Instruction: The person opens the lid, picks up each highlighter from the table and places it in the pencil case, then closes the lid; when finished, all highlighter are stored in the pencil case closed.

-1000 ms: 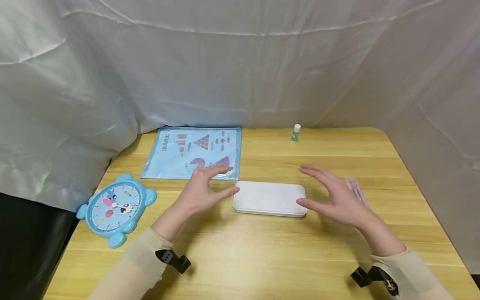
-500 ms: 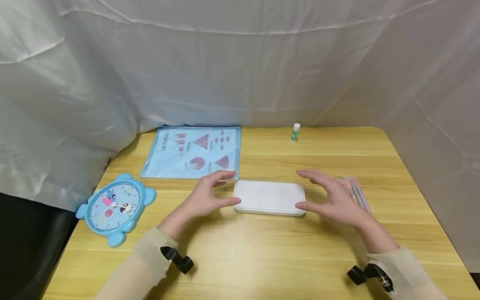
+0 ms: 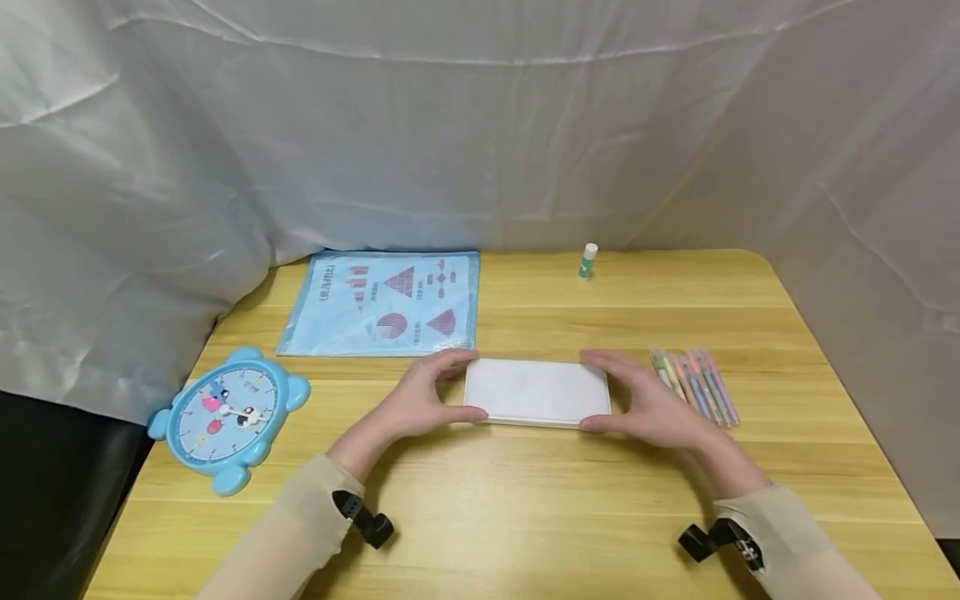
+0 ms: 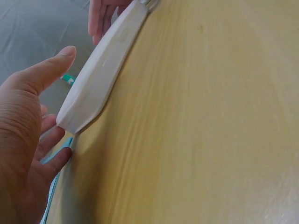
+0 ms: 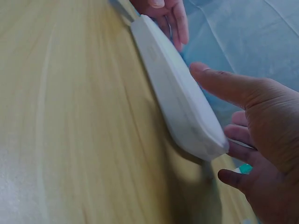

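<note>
A flat white case [image 3: 537, 392] with rounded corners lies lengthwise on the wooden table between both hands. At its left end is my left hand [image 3: 420, 400], thumb by the front edge and fingers around the back corner. In the left wrist view its thumb [image 4: 65, 53] stands off the case's top edge, with fingertips right at the end. My right hand [image 3: 651, 402] frames the right end in the same way. The right wrist view shows that thumb [image 5: 201, 70] just over the upper edge of the case, the other fingers loosely bent beside its near end.
Several colored pens [image 3: 693, 386] lie side by side to the right. A glue stick [image 3: 588, 261] stands at the back. Behind the left hand lies a blue printed packet [image 3: 382, 304], and a blue toy clock [image 3: 228, 417] is at far left. Grey curtain [image 3: 480, 150] hangs behind the table.
Both hands have moved inward to the ends of the case, and their thumbs now overlap its front edge. As the right hand shifted left, more of the pens came into view.
</note>
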`<state>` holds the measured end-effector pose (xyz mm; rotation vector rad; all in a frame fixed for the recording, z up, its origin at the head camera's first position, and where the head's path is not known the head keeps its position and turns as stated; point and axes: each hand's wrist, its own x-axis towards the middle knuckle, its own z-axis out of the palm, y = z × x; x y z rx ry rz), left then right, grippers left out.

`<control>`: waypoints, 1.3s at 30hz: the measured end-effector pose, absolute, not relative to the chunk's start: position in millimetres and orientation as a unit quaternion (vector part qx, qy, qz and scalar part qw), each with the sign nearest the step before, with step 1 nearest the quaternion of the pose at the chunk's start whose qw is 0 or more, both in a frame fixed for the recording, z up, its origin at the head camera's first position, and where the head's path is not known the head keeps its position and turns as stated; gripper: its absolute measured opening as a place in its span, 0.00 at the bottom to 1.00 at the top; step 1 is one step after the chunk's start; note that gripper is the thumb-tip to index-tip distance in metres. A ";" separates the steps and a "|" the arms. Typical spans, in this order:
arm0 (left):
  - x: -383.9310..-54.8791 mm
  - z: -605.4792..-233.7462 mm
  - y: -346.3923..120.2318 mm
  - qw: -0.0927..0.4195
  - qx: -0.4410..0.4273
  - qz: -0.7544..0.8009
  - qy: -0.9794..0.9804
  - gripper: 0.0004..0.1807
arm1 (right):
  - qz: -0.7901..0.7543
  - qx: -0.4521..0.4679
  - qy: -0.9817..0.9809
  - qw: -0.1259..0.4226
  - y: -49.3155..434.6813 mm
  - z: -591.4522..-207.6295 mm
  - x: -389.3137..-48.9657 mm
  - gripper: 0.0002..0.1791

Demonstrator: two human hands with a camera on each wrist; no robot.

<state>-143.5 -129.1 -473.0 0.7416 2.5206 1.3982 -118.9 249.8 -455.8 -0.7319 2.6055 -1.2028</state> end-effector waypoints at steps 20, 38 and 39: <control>-140.8 -488.3 -121.8 0.078 0.246 0.423 0.868 0.60 | -0.333 -0.255 0.907 0.050 226.4 -475.5 -115.4 0.60; -139.6 -491.2 -117.3 0.070 0.222 0.406 0.884 0.58 | -0.289 -0.170 0.942 -0.006 202.3 -482.4 -107.2 0.68; -139.4 -491.2 -117.1 0.071 0.221 0.406 0.884 0.58 | -0.288 -0.166 0.943 -0.007 202.3 -482.8 -107.0 0.68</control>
